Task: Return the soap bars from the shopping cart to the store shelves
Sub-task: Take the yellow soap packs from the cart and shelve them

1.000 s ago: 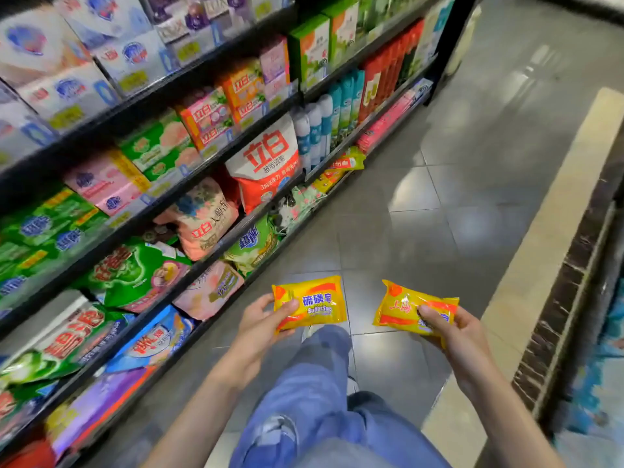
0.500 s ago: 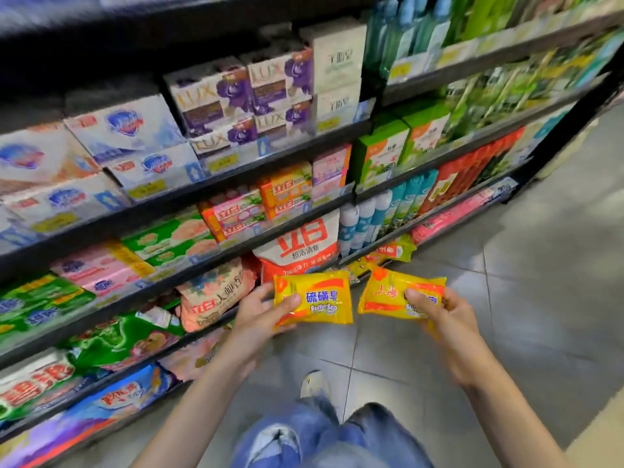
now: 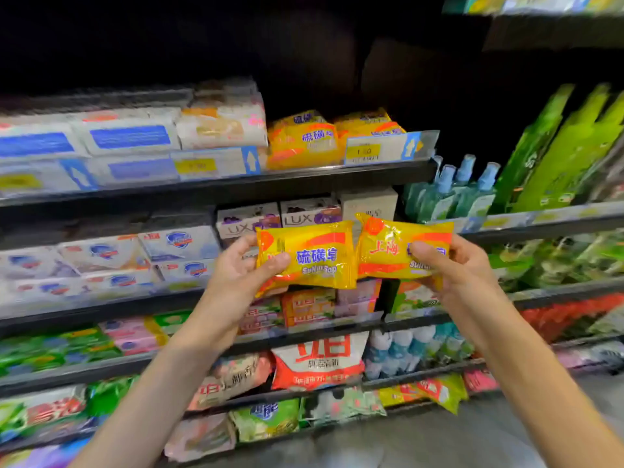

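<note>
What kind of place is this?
Most likely a shop aisle for soap and cleaning goods: dark shelves packed with wrapped soaps, a yellow price tag on the shelf edge, and blue bottles in a row.

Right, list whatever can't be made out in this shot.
All head view:
- Price tag below the shelved yellow soaps: motion blur, digits unreadable.
- Right soap bar: the right hand thumb covers part of its label.
- Left soap bar: left edge hidden under the left hand thumb.
- White boxes: print smeared.
- Shopping cart: outside the frame.
</note>
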A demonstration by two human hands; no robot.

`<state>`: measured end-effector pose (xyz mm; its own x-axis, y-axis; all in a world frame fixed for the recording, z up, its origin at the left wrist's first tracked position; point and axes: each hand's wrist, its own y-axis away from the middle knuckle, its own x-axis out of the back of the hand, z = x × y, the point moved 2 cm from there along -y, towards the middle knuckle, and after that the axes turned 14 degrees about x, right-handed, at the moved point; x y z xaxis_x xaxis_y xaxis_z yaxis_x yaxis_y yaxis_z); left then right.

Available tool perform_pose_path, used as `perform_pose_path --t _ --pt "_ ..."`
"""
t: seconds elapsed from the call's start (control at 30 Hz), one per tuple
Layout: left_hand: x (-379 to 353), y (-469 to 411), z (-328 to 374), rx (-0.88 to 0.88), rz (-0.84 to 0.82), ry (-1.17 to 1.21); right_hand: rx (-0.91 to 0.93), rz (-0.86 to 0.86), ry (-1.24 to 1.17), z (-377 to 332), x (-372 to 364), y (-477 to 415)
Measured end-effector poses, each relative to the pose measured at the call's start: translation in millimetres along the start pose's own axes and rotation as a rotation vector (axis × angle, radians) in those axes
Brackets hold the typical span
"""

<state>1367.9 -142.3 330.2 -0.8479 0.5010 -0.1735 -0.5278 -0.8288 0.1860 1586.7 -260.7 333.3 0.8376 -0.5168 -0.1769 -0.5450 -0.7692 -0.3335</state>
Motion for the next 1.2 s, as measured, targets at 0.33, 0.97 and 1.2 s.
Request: perform_pose_path --t 0.33,0.97,1.2 --pt "-34 -10 105 -0.306 0.048 -0.154 0.272 -0.108 -0.022 -75 2 -87" --pt "-39 -104 207 -0.349 0.126 -0.621 0.033 -0.183 -0.066 -67 8 -218" --pt "-29 -167 221 -0.196 0.097 -0.788 -0.013 -0.282 -0.09 -45 -17 -260"
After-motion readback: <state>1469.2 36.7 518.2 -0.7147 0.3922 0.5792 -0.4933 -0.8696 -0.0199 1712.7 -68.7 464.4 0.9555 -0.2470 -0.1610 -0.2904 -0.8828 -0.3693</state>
